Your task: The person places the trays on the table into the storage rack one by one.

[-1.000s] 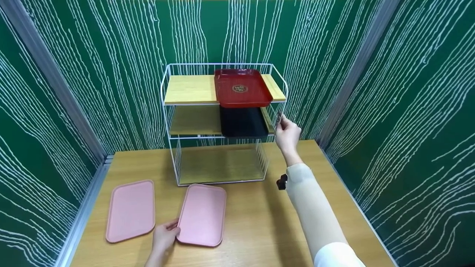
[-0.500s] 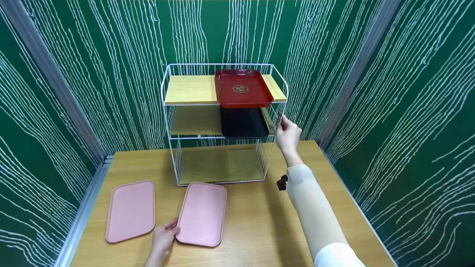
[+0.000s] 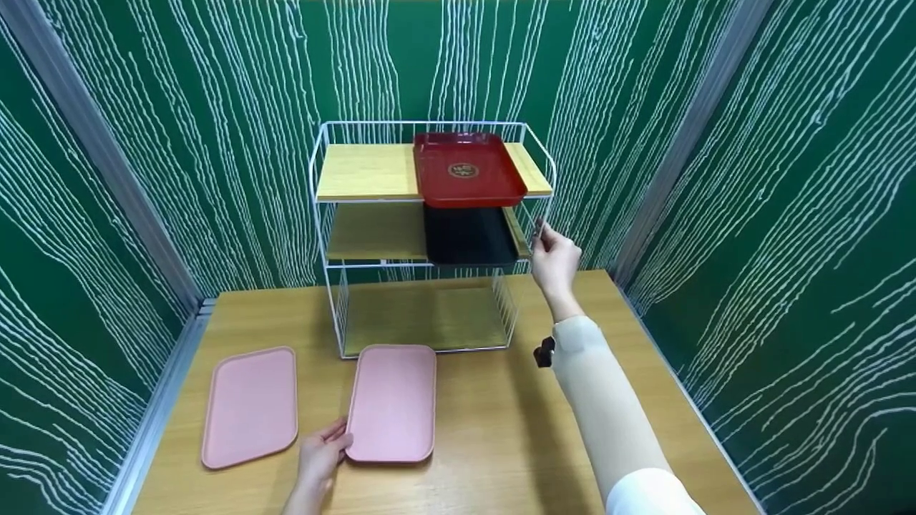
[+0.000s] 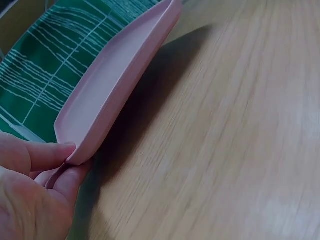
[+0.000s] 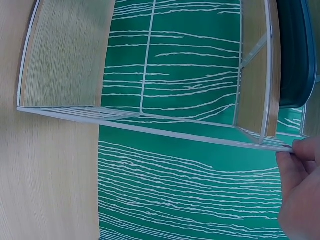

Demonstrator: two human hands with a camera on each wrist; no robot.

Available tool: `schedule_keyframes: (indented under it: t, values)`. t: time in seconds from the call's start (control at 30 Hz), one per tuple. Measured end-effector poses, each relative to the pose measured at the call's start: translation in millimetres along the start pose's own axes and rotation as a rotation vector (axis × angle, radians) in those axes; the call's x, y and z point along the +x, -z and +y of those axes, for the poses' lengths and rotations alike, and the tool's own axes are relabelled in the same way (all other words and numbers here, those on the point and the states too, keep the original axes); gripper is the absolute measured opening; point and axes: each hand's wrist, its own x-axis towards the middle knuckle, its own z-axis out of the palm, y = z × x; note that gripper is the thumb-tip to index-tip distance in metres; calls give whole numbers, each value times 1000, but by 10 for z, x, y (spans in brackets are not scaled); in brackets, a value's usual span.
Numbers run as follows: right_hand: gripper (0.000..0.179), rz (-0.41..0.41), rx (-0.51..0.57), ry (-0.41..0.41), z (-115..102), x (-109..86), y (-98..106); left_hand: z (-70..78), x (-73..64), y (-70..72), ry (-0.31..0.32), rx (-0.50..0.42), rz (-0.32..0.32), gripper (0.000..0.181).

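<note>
My left hand (image 3: pixel 320 456) pinches the near left corner of a pink tray (image 3: pixel 392 404) between thumb and fingers. In the left wrist view, this tray (image 4: pixel 112 85) is raised off the tabletop, with a shadow under it. Its far end is just in front of the rack's bottom shelf. With thumb and fingertips, my right hand (image 3: pixel 556 261) grips the right front post of a white wire rack (image 3: pixel 331 307), beside the middle shelf. A red tray (image 3: pixel 472 187) lies on the top shelf, and a black tray (image 3: pixel 470 239) lies on the middle one, both right of centre.
A second pink tray (image 3: pixel 250 408) lies on the wooden table (image 3: pixel 494 429) to the left. Green walls (image 3: pixel 809 236) with white lines enclose the table at the back and both sides. The wooden bottom shelf (image 3: pixel 422 318) is low, near table level.
The pink tray in my left hand has moved slightly away from me, closer to the rack, and turned straighter. My right hand stays on the rack post.
</note>
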Motion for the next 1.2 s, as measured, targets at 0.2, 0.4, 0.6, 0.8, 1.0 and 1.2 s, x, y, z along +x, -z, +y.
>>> schedule_keyframes:
  t: [0.2,0.4,0.6,0.8,1.0,1.2]
  values:
    - [30,3,-17,2,12,-16,0,-13,61,-136,17,-8,31,55]
    - [27,4,-14,-42,7,-22,-7,4,110,-364,53,-10,51,56]
    - [28,-12,18,-86,-11,-20,-9,-1,144,-615,68,-29,54,57]
    - [29,-15,38,-97,-30,-7,-2,-26,184,-847,61,-74,22,56]
    - [30,-5,32,-87,-6,-11,2,-36,276,-1091,70,-73,44,56]
    - [29,-19,31,-92,-7,-29,-4,-4,345,-1356,86,-39,88,53]
